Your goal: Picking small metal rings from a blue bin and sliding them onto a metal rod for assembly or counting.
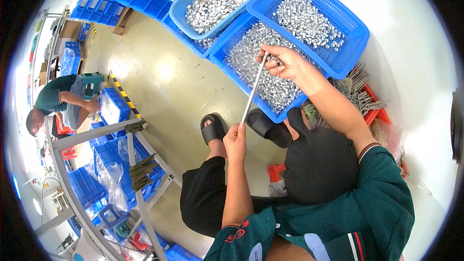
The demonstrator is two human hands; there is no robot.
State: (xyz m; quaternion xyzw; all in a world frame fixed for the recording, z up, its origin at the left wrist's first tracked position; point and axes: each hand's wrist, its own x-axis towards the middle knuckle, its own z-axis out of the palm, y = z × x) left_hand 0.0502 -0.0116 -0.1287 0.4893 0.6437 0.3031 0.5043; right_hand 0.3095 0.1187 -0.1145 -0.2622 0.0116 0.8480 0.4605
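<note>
My left hand [235, 142] grips the lower end of a thin, straight metal rod [253, 88], its fingers closed round it. The rod slants up and to the right to my right hand [284, 63], whose thumb and fingers are closed at its upper end. Small shiny metal pieces show among the right fingers, too small to tell their exact kind. That hand is above a blue crate [218, 61] full of small silvery metal pieces [241, 50]. Beside it, a blue perforated basket [355, 34] overlaps the crate and holds short metal sleeves [302, 17].
A light blue basket [178, 19] of ring-shaped metal parts stands at the back. Many metal rods [355, 84] lie in a red container [379, 111] to the right. At left is a metal frame [96, 135], with another person [60, 94] bending near blue crates beyond it.
</note>
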